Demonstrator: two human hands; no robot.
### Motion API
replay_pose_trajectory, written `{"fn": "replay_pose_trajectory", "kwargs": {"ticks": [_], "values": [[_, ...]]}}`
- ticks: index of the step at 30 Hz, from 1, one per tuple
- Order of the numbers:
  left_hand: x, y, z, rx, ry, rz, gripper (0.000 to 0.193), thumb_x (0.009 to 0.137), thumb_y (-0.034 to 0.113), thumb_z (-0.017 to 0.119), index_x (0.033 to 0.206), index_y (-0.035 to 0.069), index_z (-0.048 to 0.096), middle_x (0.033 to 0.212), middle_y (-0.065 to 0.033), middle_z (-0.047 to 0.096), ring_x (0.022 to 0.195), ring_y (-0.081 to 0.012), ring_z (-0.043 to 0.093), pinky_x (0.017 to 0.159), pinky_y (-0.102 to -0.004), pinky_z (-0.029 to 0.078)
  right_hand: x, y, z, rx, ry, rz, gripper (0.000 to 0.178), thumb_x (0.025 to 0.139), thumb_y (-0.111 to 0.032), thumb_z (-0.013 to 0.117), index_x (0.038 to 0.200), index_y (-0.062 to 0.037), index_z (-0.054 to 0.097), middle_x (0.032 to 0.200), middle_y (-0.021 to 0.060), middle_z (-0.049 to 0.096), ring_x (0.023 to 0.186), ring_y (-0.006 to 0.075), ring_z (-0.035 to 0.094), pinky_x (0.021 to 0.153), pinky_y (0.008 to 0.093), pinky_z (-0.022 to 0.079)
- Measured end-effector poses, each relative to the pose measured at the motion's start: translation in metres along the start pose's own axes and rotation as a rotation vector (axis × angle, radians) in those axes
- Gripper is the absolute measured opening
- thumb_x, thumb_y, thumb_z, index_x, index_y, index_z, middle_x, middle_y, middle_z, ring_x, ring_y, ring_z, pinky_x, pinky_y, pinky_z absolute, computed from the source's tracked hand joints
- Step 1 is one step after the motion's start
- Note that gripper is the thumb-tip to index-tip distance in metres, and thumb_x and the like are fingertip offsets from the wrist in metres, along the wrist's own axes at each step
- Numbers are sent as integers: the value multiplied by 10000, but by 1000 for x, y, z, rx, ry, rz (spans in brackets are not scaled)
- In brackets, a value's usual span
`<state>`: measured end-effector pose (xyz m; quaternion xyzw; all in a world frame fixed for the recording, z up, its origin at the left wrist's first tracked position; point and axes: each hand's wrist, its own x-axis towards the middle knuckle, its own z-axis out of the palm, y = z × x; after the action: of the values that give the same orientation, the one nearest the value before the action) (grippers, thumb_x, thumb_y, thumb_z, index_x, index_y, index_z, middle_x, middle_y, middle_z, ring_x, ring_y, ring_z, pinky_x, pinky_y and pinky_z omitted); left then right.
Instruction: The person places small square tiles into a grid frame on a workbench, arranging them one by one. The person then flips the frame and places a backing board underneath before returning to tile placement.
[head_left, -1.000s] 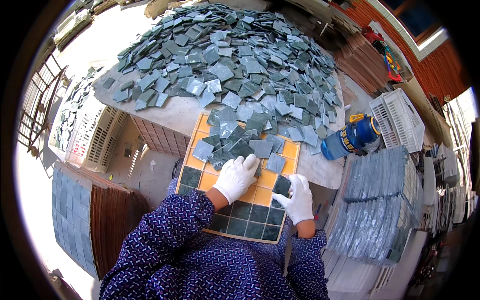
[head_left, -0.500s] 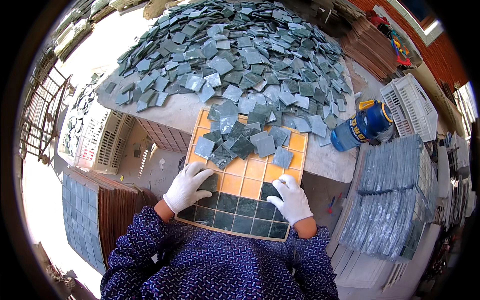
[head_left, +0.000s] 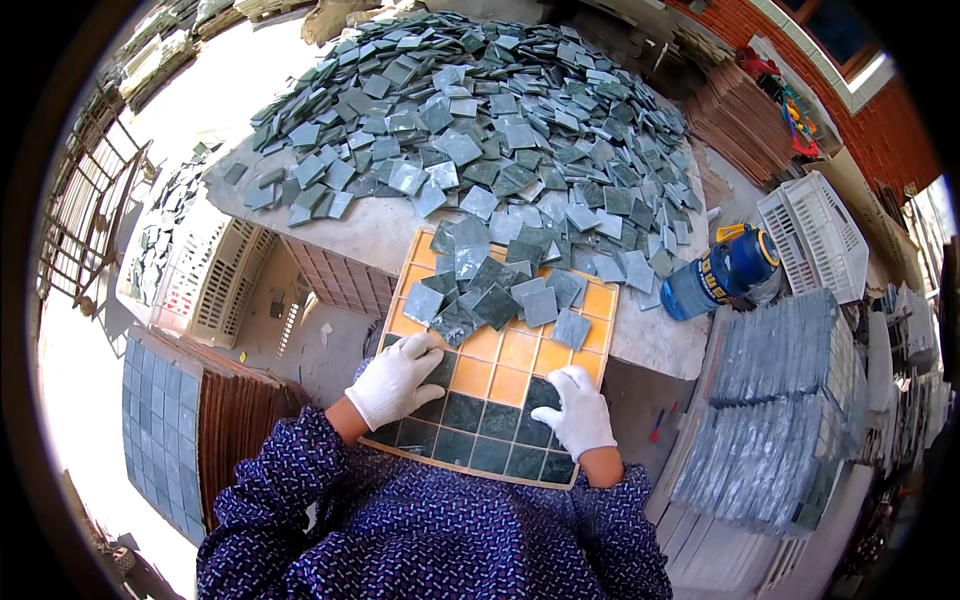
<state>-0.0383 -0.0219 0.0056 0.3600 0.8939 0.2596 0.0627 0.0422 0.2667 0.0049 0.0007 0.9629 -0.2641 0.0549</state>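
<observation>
Stone table (head_left: 350,235): two gloved hands, one orange grid tray (head_left: 497,357).

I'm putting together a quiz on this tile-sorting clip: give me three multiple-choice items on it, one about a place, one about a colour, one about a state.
1. Where does the blue jug lie?
A. On the slab's right end, beside the tile heap
B. Inside the white crate
C. On the orange tray

2. What colour are the empty cells of the grid tray?
A. White
B. Orange
C. Red

3. How is the left hand?
A. Lifted high over the heap
B. Gripping the jug
C. Gloved, lying flat on the tray's near left part

Answers: 1 A, the jug rests on its side at the slab edge; 2 B, the bare cells between the green tiles show orange; 3 C, the white glove lies on the tray, as does the right hand.
</observation>
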Motion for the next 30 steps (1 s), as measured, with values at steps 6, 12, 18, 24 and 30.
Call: {"fn": "replay_pose_trajectory", "kwargs": {"ticks": [6, 12, 18, 24, 30], "values": [[13, -1, -1, 58, 142, -105, 440, 745, 258, 726, 1111, 68, 574, 1094, -107, 541, 981, -314, 572, 832, -408, 481, 25, -31, -21, -266, -66, 30, 620, 683, -394, 790, 1175, -115, 535, 1114, 109, 555, 999, 318, 600, 811, 424, 501], [59, 20, 16, 186, 234, -282, 621, 693, 286, 771, 1190, 20, 511, 1060, -139, 524, 1023, -331, 527, 855, -402, 465, 87, -56, 17, -297, 345, -173, 631, 689, -358, 787, 1180, -80, 505, 1089, 107, 526, 937, 297, 597, 766, 398, 508], [49, 6, 10, 126, 268, -106, 582, 697, 233, 736, 1196, 20, 524, 1060, -139, 520, 1005, -320, 533, 864, -405, 464, 97, -54, 26, -277, 353, -195, 533, 699, -262, 751, 1133, -69, 511, 1063, 127, 528, 967, 305, 588, 795, 405, 507], [29, 21, 22, 109, -37, 113, 554, 706, 243, 743, 1195, 67, 550, 1106, -110, 528, 993, -287, 541, 850, -381, 475, 37, -39, 1, -224, -66, -183, 509, 727, -262, 748, 1148, -59, 546, 1071, 148, 552, 966, 339, 599, 817, 417, 504], [20, 15, 18, 39, -52, 106, 457, 731, 169, 716, 1157, 70, 580, 1100, -94, 527, 990, -279, 541, 854, -380, 478, 19, -31, 10, -62, -65, -203, 409, 772, -188, 720, 1129, -38, 590, 1099, 143, 546, 969, 332, 593, 828, 408, 495]]}}
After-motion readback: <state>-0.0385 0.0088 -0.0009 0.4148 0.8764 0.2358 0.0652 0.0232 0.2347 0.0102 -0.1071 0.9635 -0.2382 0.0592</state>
